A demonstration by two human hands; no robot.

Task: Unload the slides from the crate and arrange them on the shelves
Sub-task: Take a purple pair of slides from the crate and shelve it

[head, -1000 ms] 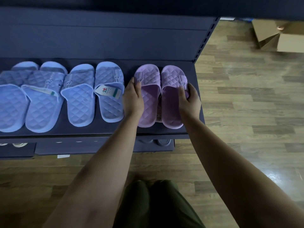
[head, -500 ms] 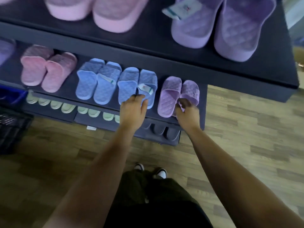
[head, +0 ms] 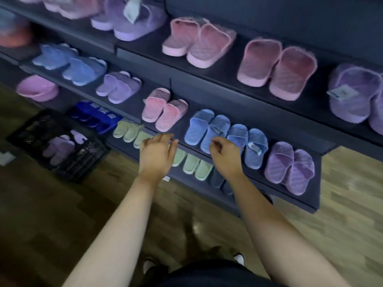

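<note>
Left hand: the left hand (head: 156, 157) hovers at the front edge of the middle shelf (head: 315, 193), over the green slides (head: 194, 164) on the lower shelf (head: 192, 184). Its fingers are loosely straight and a little spread, and it holds nothing.
Right hand: the right hand (head: 224, 158) is just in front of the blue slides (head: 208, 131). Its fingers are loosely curled with the thumb near the forefinger, and nothing is pinched between them. Whether a fingertip touches a blue slide cannot be told through the blur.
Crate: a black mesh crate (head: 91, 154) sits on the wood floor (head: 342, 235) to the left, near the lower shelf. Purple slides (head: 60, 147) lie inside it.
Middle shelf: from the right end, a purple pair (head: 290, 166), two blue pairs side by side, a pink pair (head: 163, 109), then another purple pair (head: 119, 87) and a blurred blue pair (head: 68, 63) farther left.
Top shelf: the top shelf (head: 234, 65) carries two pink pairs (head: 199, 41) in the middle, and purple pairs with paper tags (head: 356, 94) at either side.
Lower shelf: green slides stand in a row, with dark blue slides (head: 93, 117) to their left.
Person: both bare forearms reach forward from the bottom edge; dark clothing and shoe tips show below.
</note>
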